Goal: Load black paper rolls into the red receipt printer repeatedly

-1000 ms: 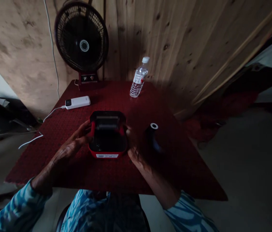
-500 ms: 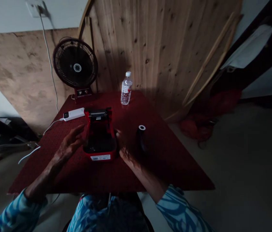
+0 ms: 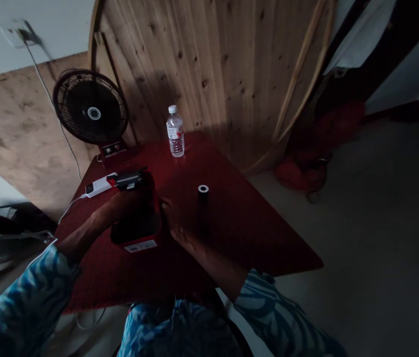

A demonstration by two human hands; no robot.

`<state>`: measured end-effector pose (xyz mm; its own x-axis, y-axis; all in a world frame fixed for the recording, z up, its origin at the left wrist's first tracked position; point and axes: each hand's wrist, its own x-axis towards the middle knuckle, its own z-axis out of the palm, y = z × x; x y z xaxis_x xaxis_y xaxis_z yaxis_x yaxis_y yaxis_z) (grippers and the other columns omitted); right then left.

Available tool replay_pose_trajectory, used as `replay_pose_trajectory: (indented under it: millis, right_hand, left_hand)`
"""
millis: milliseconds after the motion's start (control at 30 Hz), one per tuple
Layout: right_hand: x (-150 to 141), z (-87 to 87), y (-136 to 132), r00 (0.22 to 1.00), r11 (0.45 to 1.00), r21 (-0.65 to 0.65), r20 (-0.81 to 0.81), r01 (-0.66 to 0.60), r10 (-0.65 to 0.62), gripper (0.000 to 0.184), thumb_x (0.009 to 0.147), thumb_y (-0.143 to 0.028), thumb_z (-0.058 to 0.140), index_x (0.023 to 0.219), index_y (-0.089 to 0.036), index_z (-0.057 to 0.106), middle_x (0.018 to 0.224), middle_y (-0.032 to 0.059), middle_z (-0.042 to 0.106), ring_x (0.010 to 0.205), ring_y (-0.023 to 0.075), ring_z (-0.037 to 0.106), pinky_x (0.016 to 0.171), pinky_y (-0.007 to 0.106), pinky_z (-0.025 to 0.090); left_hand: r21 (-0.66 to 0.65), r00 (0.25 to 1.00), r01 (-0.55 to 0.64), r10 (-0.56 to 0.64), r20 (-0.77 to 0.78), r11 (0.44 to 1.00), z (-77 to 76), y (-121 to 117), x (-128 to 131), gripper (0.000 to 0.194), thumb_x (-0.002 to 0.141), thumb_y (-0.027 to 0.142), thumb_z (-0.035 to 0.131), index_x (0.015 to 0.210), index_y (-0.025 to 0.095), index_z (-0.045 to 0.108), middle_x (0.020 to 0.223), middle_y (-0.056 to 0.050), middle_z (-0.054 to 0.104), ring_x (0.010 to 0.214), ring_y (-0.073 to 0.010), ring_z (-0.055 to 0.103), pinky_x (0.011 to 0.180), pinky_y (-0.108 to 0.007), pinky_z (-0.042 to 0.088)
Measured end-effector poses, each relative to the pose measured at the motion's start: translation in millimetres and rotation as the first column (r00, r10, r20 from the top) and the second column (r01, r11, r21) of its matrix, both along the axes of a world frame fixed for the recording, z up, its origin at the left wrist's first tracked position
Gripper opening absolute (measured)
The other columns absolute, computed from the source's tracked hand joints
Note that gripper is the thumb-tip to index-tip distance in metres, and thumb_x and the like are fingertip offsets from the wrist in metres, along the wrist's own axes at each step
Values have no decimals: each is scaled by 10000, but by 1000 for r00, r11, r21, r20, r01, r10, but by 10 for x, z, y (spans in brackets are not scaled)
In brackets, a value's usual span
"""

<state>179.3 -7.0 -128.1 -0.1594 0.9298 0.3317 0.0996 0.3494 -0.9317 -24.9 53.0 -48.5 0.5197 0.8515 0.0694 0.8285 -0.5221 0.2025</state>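
On the table stands a red and black machine that looks like a label printer (image 3: 140, 245), its lid raised and a white sticker on its front. My left hand (image 3: 125, 204) reaches over its left side into the dark opening, and the fingers are lost in shadow there. Against the printer's right wall rests my right hand (image 3: 174, 220), its fingers curled along the side. Right of that hand, a dark roll (image 3: 203, 192) with a white ring on top stands upright on the table.
A fan (image 3: 93, 111) stands at the table's back left, with a plastic bottle (image 3: 175, 134) to its right. A white power bank (image 3: 99, 186) with a cable lies beside the printer's raised lid. The red-covered table (image 3: 257, 248) meets a wooden panel (image 3: 209, 64) behind.
The printer's lid has gone from closed to raised. My left hand has moved from beside the printer into its opening; my right hand stays at its side. The view has shifted right.
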Motion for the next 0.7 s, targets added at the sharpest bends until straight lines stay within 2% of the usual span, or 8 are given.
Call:
replay_pose_trajectory:
  millis: [167, 267, 367, 467, 533, 633, 700]
  right_hand:
    - [23, 69, -22, 999, 999, -44, 30, -22, 24, 443, 1057, -456, 336, 1355, -230, 573, 1361, 79, 662, 1322, 213, 576, 1166, 416, 387]
    - [47, 136, -49, 999, 1000, -21, 37, -10, 11, 408, 1056, -413, 354, 1326, -220, 591, 1332, 81, 678, 1303, 208, 587, 1150, 396, 409]
    - [79, 191, -81, 998, 1000, -25, 57, 1, 0, 390, 1052, -417, 375, 1312, -243, 608, 1313, 70, 687, 1289, 207, 594, 1150, 398, 410]
    - [91, 198, -87, 998, 1000, 1, 68, 19, -19, 407, 1048, -438, 382, 1326, -248, 610, 1316, 70, 682, 1299, 205, 584, 1174, 400, 383]
    - [79, 184, -69, 997, 999, 17, 66, 29, -30, 417, 1043, -460, 384, 1321, -264, 626, 1318, 55, 684, 1315, 208, 572, 1193, 407, 358]
    - [33, 150, -22, 998, 1000, 2, 57, 25, -25, 420, 1047, -454, 361, 1302, -287, 650, 1312, 31, 698, 1303, 206, 584, 1187, 409, 369]
    - [-5, 108, 12, 999, 1000, 9, 41, 17, -17, 432, 1053, -428, 331, 1309, -283, 647, 1304, 31, 706, 1272, 196, 606, 1166, 399, 402]
  left_hand:
    - [-194, 990, 77, -99, -103, 978, 71, -6, -64, 296, 991, 351, 605, 1244, 200, 635, 1290, -104, 637, 1071, -230, 655, 914, -434, 574]
    - [-242, 986, 95, -125, -112, 966, 147, -38, -64, 176, 966, 243, 595, 1095, 195, 705, 1143, -72, 721, 983, -217, 695, 885, -364, 572]
    - [-247, 986, 112, -140, -95, 962, 224, -71, -24, 213, 899, 150, 577, 1027, 214, 736, 1111, -42, 763, 997, -214, 716, 887, -295, 552]
    - [-226, 987, 113, -135, -84, 968, 289, -153, 32, 257, 883, 147, 551, 1036, 222, 744, 1087, -28, 777, 966, -210, 731, 855, -282, 560]
    - [-173, 992, 80, -95, -82, 982, 340, -262, 65, 283, 891, 170, 539, 1084, 218, 741, 1066, -51, 776, 940, -236, 734, 847, -332, 571]
    - [-36, 998, 18, -20, -55, 999, 468, -495, 60, 351, 911, 234, 530, 1216, 229, 705, 1187, -106, 735, 1050, -295, 702, 925, -434, 554]
    - [71, 999, -36, 35, 21, 997, 582, -659, -24, 356, 920, 317, 539, 1232, 260, 701, 1217, -97, 720, 1035, -289, 699, 910, -428, 563]
